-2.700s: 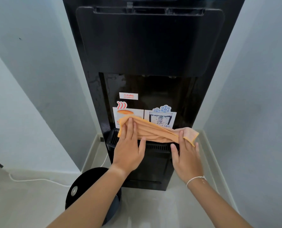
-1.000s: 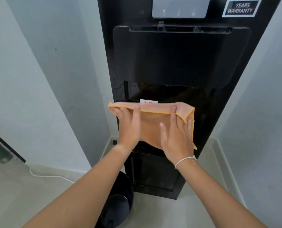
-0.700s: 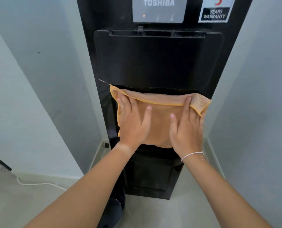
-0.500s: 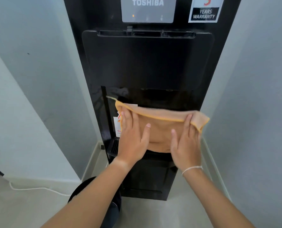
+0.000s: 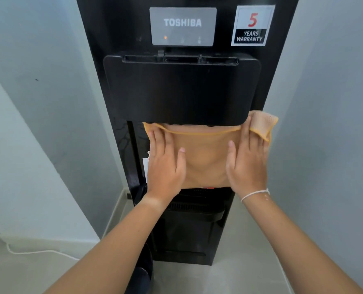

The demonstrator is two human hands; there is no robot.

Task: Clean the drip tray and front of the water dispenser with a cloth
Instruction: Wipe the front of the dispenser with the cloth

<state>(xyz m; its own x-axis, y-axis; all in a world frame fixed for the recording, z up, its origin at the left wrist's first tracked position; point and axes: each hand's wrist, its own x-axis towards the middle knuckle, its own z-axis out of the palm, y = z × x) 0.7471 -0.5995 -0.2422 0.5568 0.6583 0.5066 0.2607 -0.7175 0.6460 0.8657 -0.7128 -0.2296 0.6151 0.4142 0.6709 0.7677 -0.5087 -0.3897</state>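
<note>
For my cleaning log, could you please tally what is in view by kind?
Hands: 2, left hand and right hand
Cloths: 1, orange cloth
Water dispensers: 1, black dispenser
Stickers: 1, warranty sticker
Total: 5

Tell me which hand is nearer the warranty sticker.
Right. The right hand presses the cloth almost straight below the warranty sticker; the left hand presses the cloth's other side, below and well to the sticker's left.

Both bare forearms reach forward and upward from the near edge, roughly parallel. The left hand (image 5: 165, 164) lies flat, palm forward, fingers straight and together, thumb spread right. The right hand (image 5: 247, 164) mirrors it, fingers extended upward, thumb spread left, a thin white bracelet (image 5: 253, 195) at its wrist.
</note>
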